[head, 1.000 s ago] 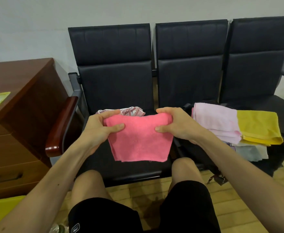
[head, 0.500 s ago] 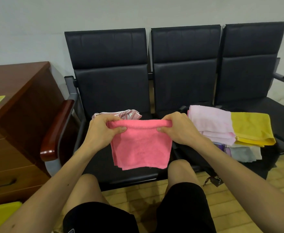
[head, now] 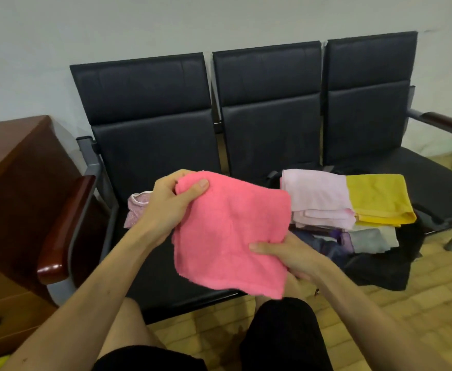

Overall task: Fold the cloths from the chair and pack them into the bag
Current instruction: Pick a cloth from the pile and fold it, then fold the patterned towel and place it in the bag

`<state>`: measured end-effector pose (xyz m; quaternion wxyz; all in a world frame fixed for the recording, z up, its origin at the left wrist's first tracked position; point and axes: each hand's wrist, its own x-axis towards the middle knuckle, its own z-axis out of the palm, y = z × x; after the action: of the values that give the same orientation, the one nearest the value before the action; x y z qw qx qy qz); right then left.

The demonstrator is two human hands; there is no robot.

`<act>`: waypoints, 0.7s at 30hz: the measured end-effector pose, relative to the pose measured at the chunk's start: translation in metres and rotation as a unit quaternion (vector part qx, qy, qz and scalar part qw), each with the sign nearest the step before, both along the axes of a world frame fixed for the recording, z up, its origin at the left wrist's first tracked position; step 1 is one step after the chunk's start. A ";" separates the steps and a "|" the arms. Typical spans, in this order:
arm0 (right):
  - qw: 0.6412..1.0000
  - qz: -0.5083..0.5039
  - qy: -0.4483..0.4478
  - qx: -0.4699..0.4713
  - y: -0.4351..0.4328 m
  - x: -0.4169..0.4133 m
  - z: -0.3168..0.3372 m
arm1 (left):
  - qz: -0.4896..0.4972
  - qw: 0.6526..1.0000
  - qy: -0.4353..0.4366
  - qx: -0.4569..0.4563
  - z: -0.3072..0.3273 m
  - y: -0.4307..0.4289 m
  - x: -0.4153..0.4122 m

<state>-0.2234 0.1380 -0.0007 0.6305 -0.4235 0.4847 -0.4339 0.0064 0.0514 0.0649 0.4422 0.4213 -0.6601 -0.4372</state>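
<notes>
Left hand (head: pixel 166 207) pinches the folded pink cloth (head: pixel 230 234) at its top corner, right hand (head: pixel 291 255) grips the lower edge, above the black chair (head: pixel 152 145) seat.

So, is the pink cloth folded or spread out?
Folded: the pink cloth is a compact square, the left hand pinching its top corner, the right hand gripping its right edge.

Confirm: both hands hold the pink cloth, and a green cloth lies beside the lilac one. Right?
One error: the head view shows a yellow cloth, not a green one, beside the lilac cloth. The left hand and right hand do hold the pink cloth.
</notes>
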 end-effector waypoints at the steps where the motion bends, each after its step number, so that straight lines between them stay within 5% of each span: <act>1: 1.000 -0.015 -0.014 0.001 0.001 0.005 -0.003 | 0.008 1.000 -0.005 0.000 0.000 -0.005 -0.006; 4: 0.996 -0.068 -0.044 -0.027 0.000 0.003 0.010 | 0.037 0.994 0.025 0.103 -0.010 -0.020 -0.018; 8: 0.997 -0.046 -0.034 -0.044 -0.003 -0.010 0.029 | 0.012 0.917 0.165 0.364 -0.041 -0.026 -0.039; 11: 0.995 -0.076 -0.040 -0.041 -0.010 -0.029 0.033 | -0.039 0.860 0.289 0.419 -0.068 -0.020 -0.070; 14: 0.989 -0.133 -0.054 -0.033 -0.023 -0.056 0.035 | -0.148 0.819 0.312 0.457 -0.088 -0.014 -0.109; 17: 0.983 -0.179 -0.034 -0.022 -0.038 -0.094 0.037 | -0.178 0.831 0.249 0.464 -0.087 -0.020 -0.147; 21: 0.974 -0.211 0.076 -0.033 -0.058 -0.157 0.030 | -0.195 0.895 0.125 0.381 -0.083 -0.058 -0.186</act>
<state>-0.3804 0.0796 0.0297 0.4717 -0.3643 0.5950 -0.5393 -0.1798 -0.0068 -0.0176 0.2329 0.3624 -0.4507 -0.7819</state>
